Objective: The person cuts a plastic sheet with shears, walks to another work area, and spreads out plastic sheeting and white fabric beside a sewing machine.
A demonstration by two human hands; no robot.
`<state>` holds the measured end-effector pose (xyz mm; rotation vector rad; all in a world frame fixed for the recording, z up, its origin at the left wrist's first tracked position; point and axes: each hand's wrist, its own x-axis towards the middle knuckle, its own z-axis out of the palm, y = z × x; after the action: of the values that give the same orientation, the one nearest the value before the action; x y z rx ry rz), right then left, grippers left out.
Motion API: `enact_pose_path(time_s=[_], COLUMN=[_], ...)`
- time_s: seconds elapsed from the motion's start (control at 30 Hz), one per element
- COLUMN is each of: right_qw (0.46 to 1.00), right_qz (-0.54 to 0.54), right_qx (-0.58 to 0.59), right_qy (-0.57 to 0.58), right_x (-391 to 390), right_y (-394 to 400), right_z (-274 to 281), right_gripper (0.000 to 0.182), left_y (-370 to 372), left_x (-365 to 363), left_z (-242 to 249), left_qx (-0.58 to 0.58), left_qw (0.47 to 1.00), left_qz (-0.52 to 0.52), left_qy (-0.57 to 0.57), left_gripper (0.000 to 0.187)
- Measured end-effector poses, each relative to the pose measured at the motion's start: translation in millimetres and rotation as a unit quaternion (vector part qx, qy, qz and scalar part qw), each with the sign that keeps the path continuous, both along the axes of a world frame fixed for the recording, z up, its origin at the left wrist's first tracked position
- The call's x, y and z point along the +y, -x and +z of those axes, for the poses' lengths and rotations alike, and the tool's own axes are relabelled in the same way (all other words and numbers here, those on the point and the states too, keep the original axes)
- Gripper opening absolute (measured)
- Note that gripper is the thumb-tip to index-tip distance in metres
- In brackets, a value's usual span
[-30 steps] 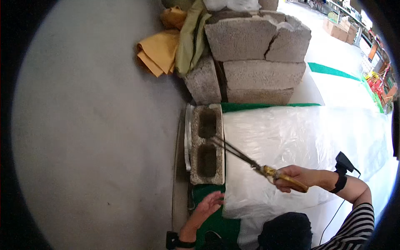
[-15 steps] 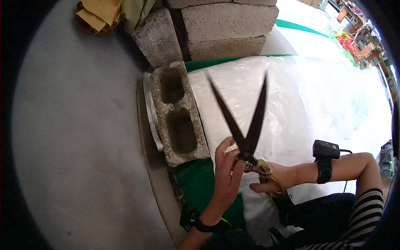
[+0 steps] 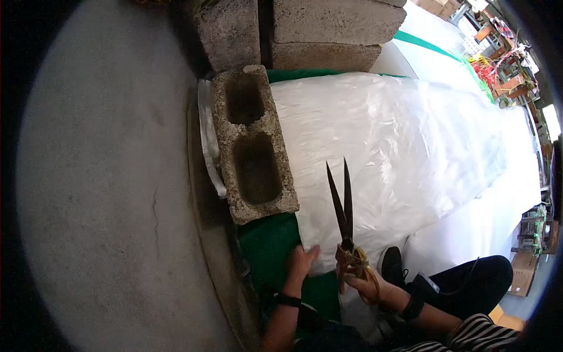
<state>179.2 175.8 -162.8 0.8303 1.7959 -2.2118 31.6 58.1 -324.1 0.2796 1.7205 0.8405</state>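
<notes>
My right hand (image 3: 365, 284) is wrapped round the handles of metal shears (image 3: 345, 212). Their long dark blades stand slightly apart and point away from me, over a white plastic sheet (image 3: 375, 152). Wire or cord is wound about the yellowish handles. To the left, my left hand (image 3: 300, 265) is closed on the near edge of the sheet, its thumb on top and its other fingers partly hidden. Green cloth (image 3: 268, 249) lies under and beside that hand.
A hollow concrete block (image 3: 286, 182) stands on the sheet's left edge, with more blocks (image 3: 337, 23) stacked behind. Grey floor (image 3: 111, 176) spreads along the left. A shoe (image 3: 392, 265) and a bent leg are at the right, and a cardboard box (image 3: 524, 273) stands farther right.
The shears have come down nearer to me and their blades have closed partway. My left hand has left the shears' pivot and moved down-left to the sheet's edge.
</notes>
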Motion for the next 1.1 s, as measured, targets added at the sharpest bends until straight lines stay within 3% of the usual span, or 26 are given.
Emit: enact_pose_path(time_s=[0.03,0.07,0.17,0.27,0.3,0.37,0.43,0.57,0.77,0.83,0.87,0.93,0.97,1.1], right_qw=[0.996,0.996,0.980,0.962,0.963,0.963,0.963,0.963,0.961,0.966,0.966,0.973,0.973,0.982], right_qz=[-0.031,-0.035,-0.020,-0.041,-0.017,0.007,0.146,0.140,0.117,0.215,0.217,0.098,0.099,0.134], right_qx=[-0.032,-0.033,-0.106,-0.171,-0.188,-0.206,-0.209,-0.211,-0.208,-0.139,-0.140,-0.180,-0.180,-0.087], right_qy=[0.079,0.081,0.169,0.208,0.191,0.173,0.086,0.096,0.138,-0.029,-0.029,0.105,0.104,-0.099], right_x=[-15.0,-25.3,-51.3,-87.4,-104.0,-100.3,-85.9,-101.4,-102.8,-105.0,-109.5,-118.7,-119.6,-113.7], right_y=[-14.7,-28.7,-80.3,-144.8,-174.4,-159.8,-141.5,-177.0,-163.2,-153.4,-156.1,-161.9,-158.2,-125.2], right_z=[-5.0,-9.2,-18.0,-44.9,-55.9,-31.2,7.3,-3.1,-17.0,-13.4,-17.6,-33.6,-37.8,-39.5], right_gripper=[0.059,0.059,0.062,0.051,0.055,0.058,0.062,0.069,0.071,0.068,0.068,0.066,0.066,0.069], left_y=[-3.7,-6.6,-19.2,-20.3,-23.0,-25.7,-27.5,-26.7,-46.8,-55.2,-59.6,-61.9,-61.7,-62.7], left_x=[-4.4,-7.7,-21.6,-27.7,-30.2,-32.9,-32.5,-25.0,-26.7,-24.5,-24.4,-27.5,-28.2,-26.2], left_z=[3.6,3.7,-12.0,-6.9,-12.0,-20.3,-19.8,8.9,11.1,5.3,1.7,-2.7,-4.2,-4.5], left_qx=[-0.019,-0.040,-0.084,-0.170,-0.175,-0.169,-0.107,0.040,0.066,0.094,0.121,0.106,0.092,0.103], left_qw=[0.997,0.989,0.975,0.967,0.967,0.965,0.977,0.994,0.979,0.964,0.946,0.949,0.953,0.946], left_qz=[0.059,0.119,0.162,0.170,0.166,0.172,0.154,0.099,0.166,0.205,0.241,0.242,0.241,0.251], left_qy=[-0.037,-0.075,-0.130,-0.083,-0.082,-0.102,-0.103,-0.039,-0.101,-0.140,-0.181,-0.170,-0.159,-0.175], left_gripper=[0.046,0.045,0.041,0.038,0.038,0.038,0.038,0.035,0.030,0.028,0.028,0.027,0.026,0.025])
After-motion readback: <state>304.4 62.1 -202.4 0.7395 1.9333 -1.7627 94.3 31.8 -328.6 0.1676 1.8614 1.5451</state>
